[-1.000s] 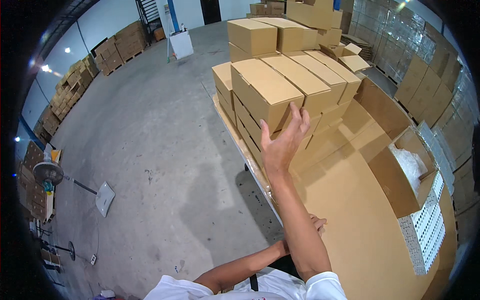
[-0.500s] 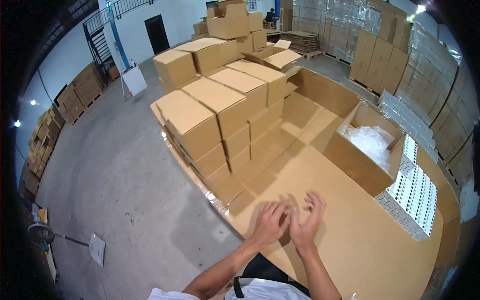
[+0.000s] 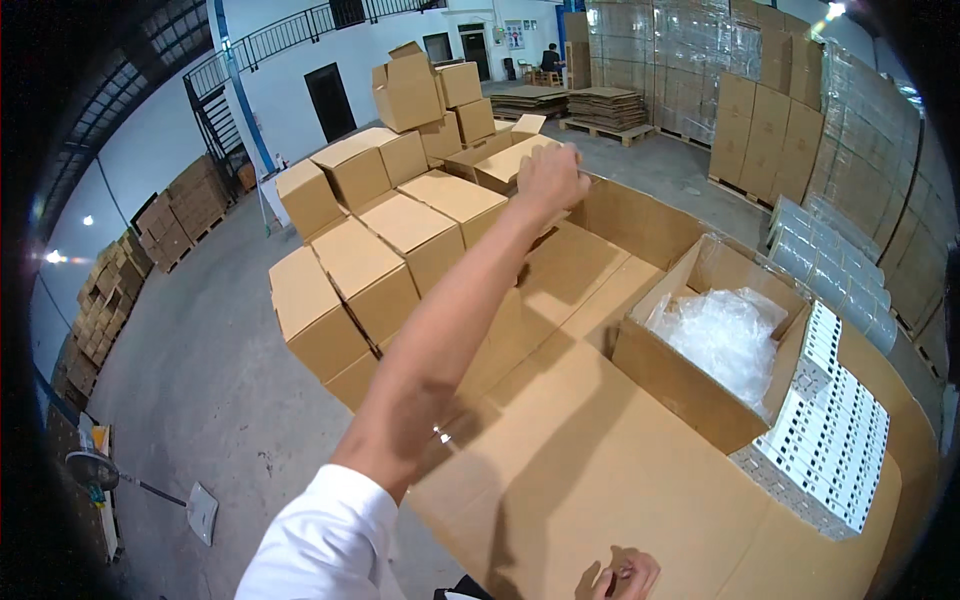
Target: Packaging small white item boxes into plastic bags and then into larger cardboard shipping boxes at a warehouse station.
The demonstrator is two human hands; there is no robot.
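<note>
My left hand point(image 3: 548, 178) is stretched far out toward twelve o'clock, the fingers curled over the near edge of a flat-lying brown cardboard carton point(image 3: 510, 163) at the far end of the stack. From this angle I cannot tell whether they truly clamp it or only rest on the flap. The carton sits on top of the closed brown cardboard boxes point(image 3: 400, 235), stacked in stepped rows from nine to twelve o'clock, so I have to reach over them with a straight arm. My right hand point(image 3: 622, 578) stays low at six o'clock, its fingers loosely bent and holding nothing, pressed on the bench covered with flattened brown cardboard sheets point(image 3: 600, 470), which looks like a brace while I lean forward. At three o'clock an open cardboard box with crumpled clear plastic wrap point(image 3: 720, 335) stands within easy reach, touching a block of small white packets point(image 3: 835, 440) at four o'clock.

Half a second ago both hands lay together, flat on the cardboard in front of me; since then the left has shot up to the far carton, and my head has lifted, bringing the back wall and doorways into view.
</note>
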